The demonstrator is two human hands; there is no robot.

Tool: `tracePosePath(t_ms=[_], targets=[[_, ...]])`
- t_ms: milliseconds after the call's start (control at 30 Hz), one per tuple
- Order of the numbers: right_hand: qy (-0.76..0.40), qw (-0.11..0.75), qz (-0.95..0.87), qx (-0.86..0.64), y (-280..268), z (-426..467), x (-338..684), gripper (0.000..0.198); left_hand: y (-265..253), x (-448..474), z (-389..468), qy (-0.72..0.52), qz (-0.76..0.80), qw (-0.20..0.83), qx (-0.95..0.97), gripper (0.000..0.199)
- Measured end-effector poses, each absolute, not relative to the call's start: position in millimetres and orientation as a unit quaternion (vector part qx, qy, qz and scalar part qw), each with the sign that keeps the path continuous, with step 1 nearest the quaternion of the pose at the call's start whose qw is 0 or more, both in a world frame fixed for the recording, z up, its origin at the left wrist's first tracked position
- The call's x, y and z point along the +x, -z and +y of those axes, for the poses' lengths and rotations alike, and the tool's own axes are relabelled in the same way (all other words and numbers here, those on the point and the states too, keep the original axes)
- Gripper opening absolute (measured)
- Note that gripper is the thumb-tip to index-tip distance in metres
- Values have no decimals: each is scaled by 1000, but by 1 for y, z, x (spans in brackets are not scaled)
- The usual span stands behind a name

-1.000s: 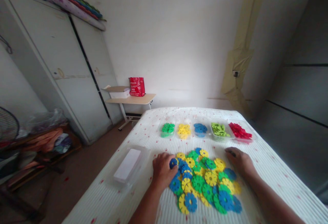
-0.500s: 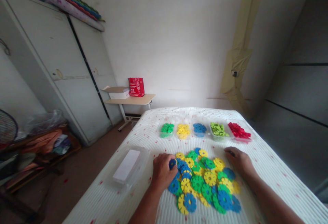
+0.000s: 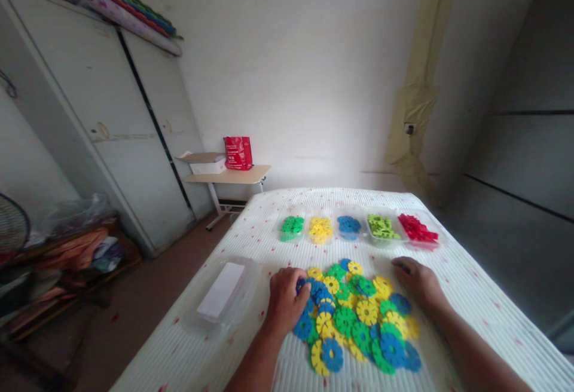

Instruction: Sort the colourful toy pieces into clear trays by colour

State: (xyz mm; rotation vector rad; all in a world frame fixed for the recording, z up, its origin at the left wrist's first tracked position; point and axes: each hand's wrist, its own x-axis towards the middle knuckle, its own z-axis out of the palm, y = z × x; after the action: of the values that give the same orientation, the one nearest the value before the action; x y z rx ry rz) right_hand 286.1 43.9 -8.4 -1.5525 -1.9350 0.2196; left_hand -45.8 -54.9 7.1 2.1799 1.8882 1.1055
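My left hand (image 3: 285,297) rests at the left edge of a loose pile of notched plastic discs (image 3: 345,320) in blue, green and yellow. Its fingers and thumb pinch a dark blue notched disc (image 3: 300,285), partly covered by the fingers. To the right of the pile, my right hand (image 3: 418,282) lies on the table with its fingers curled in. A small dark patch shows between those fingers, too little to name. Many discs overlap, so the lower ones are partly hidden.
Behind the pile stand clear containers of green discs (image 3: 292,226), yellow discs (image 3: 320,229), blue discs (image 3: 348,226), lime-green pieces (image 3: 382,226) and red pieces (image 3: 418,229). A clear plastic lid (image 3: 210,317) with a white label (image 3: 221,290) lies at the left on the ribbed white tablecloth (image 3: 179,344).
The blue disc in my left hand has turned and is now more covered by the fingers and thumb. My right hand and the pile look the same.
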Motion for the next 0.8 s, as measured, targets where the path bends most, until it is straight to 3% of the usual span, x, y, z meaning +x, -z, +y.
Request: tracePosePath(t_ms=[300,500,667,800], targets=[[-91,331,-732,-588,7,43,285,30,4,-57,-45,-406,634,16,657,18],[-101,327,-726,-596,-1,39,283,29,3,-66,-46,-430,615,68,657,28],[-108,339,-725,-590,-5,37,281,27,-10,-74,-56,-378,611,112,687,26],[-110,334,-723,-594,-3,38,281,27,-10,-75,-58,-318,628,98,704,37]])
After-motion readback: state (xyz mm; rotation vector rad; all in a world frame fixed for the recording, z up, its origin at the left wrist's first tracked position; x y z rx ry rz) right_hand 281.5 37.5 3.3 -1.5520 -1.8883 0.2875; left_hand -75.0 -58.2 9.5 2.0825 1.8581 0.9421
